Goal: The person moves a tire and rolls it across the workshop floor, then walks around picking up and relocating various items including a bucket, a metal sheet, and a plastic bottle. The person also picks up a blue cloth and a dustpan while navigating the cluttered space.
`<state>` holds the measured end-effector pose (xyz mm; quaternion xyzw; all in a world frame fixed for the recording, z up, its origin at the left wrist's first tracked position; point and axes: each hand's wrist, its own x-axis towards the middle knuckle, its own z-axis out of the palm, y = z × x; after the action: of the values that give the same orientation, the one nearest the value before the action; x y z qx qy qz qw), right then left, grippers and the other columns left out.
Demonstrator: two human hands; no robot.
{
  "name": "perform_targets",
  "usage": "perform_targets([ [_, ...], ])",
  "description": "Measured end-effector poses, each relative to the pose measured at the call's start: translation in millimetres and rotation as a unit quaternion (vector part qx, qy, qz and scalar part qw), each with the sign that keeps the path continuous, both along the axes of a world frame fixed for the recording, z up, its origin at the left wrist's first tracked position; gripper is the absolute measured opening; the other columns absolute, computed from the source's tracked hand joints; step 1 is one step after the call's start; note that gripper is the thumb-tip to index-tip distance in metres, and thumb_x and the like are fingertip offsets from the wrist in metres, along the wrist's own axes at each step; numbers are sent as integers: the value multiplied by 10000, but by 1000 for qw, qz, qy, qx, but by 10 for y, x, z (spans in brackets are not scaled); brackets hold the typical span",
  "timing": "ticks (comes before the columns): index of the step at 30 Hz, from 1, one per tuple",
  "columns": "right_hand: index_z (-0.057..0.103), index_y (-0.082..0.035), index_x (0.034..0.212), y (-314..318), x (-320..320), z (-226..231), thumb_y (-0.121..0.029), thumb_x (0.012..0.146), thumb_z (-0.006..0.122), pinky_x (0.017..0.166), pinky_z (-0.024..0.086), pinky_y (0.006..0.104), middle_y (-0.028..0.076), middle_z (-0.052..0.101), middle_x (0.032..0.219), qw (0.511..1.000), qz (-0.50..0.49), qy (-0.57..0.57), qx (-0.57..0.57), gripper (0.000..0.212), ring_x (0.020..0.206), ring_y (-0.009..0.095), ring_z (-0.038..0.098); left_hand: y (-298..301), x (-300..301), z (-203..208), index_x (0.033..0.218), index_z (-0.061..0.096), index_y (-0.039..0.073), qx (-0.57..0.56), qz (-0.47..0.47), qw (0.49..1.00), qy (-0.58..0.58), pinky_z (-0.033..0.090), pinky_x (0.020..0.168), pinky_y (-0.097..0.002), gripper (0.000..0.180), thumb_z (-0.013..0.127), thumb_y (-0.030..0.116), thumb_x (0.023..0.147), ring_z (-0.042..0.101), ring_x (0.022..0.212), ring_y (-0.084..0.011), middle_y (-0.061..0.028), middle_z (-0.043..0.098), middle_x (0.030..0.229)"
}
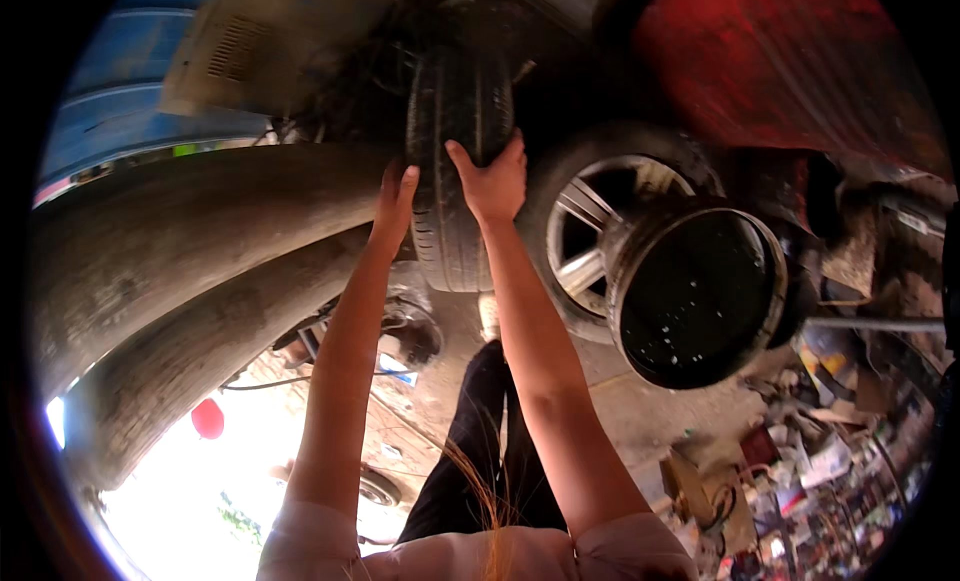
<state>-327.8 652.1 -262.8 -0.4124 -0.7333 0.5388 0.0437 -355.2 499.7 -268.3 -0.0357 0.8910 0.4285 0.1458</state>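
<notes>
A worn black tyre [450,111] stands upright in front of me, its grooved tread toward me. My left hand [393,209] grips its left side, thumb up along the edge. On the other side my right hand [496,186] is closed round the tyre, with the thumb across the tread and the fingers over the right edge. Part of the fingers of both hands is hidden behind the rubber. Right of the tyre is a wheel with a spoked metal rim [588,203]. A round drum [622,261] holding dark liquid with bright specks partly covers that wheel.
Two thick, dusty cylinders [200,206] lie at the left. A beige vented panel [215,56] and blue metal sheeting [120,101] are behind them. A large red surface [790,61] fills the upper right. Mixed clutter [790,471] covers the lower right.
</notes>
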Motion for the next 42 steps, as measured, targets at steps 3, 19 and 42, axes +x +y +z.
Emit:
perform_targets([
  [3, 275, 42, 1216, -57, 119, -66, -466, 598, 687, 800, 409, 370, 220, 438, 1098, 999, 4, 45, 10, 899, 984, 333, 476, 11, 168, -219, 1218, 306, -30, 47, -3, 999, -23, 296, 909, -311, 608, 446, 414, 826, 405, 1087, -269, -210, 433, 1149],
  [19, 241, 76, 1196, -979, 1090, 20, -469, 581, 693, 865, 361, 377, 263, 429, 1090, 993, 80, 25, -77, 937, 1024, 367, 437, -1021, 1291, 204, 1286, 156, -27, 197, 98, 972, -83, 265, 949, -341, 776, 584, 353, 763, 340, 1137, -271, -195, 302, 1263],
  [42, 232, 106, 1176, -1881, 2820, 16, -488, 521, 734, 888, 347, 335, 251, 409, 1146, 971, 192, -71, -121, 1016, 1061, 306, 433, -2073, 4965, -190, 1285, 144, -6, 1, 123, 991, -61, 269, 961, -373, 931, 723, 145, 571, 292, 1171, -335, -200, 307, 1255],
])
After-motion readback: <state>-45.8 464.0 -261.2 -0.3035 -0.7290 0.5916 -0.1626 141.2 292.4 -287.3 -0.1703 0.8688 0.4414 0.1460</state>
